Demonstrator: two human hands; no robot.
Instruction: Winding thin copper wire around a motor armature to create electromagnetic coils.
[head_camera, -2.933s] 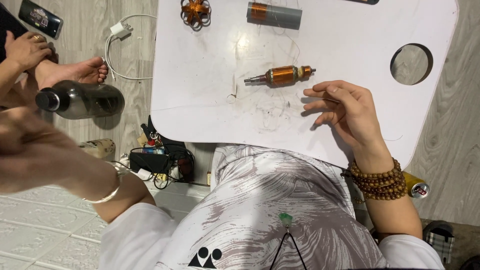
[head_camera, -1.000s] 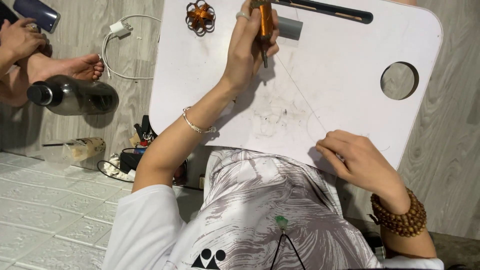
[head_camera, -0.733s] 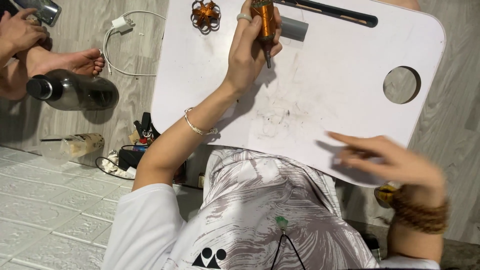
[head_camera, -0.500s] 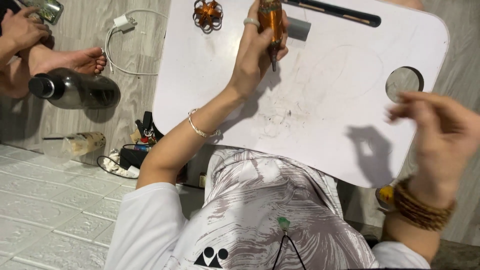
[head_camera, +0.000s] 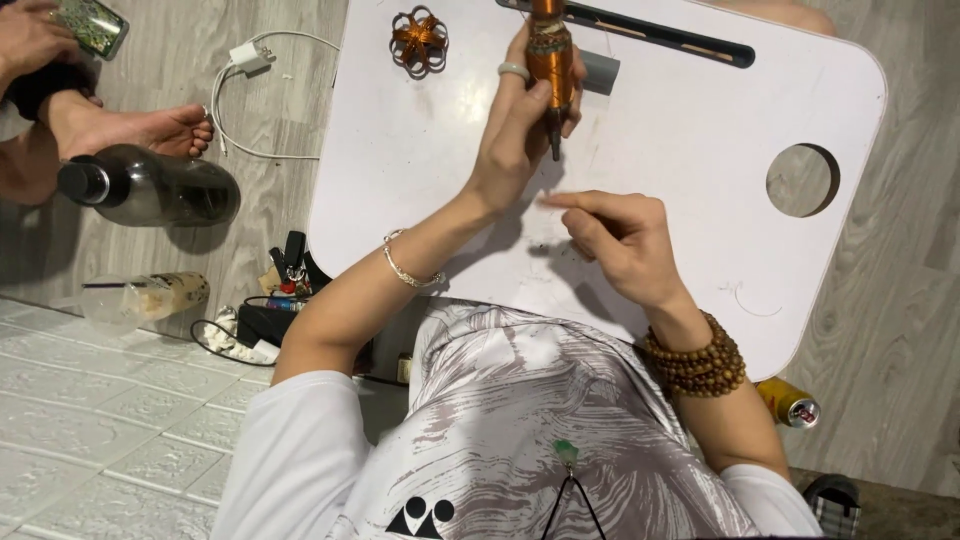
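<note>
Lying across the lap, white lap table (head_camera: 700, 200), taken as landmark; serving as the work surface, tilted in view.

Leaning in from the table's near left edge, left hand (head_camera: 515, 140), fingers clamped around a copper-wound motor armature (head_camera: 548, 60), keeping it upright over the table's far middle, shaft tip pointing down just above the white surface. Probably being held this way so the winding faces the eyes and the shaft end is free.

Hovering over the table's near middle, right hand (head_camera: 625, 240), index finger and thumb pinched together and pointing toward the shaft tip; whether a thin wire is sitting between them, cannot tell. Wooden bead bracelet (head_camera: 700, 355) sitting on that wrist.

Lying beyond the table's left edge on the floor, dark bottle (head_camera: 150, 185), with another person's foot (head_camera: 130, 128) beside it.

Resting along the table's far edge, black slot strip (head_camera: 680, 35).

Sitting at the table's far left corner, small copper coil (head_camera: 420, 40), set aside but within reach.
</note>
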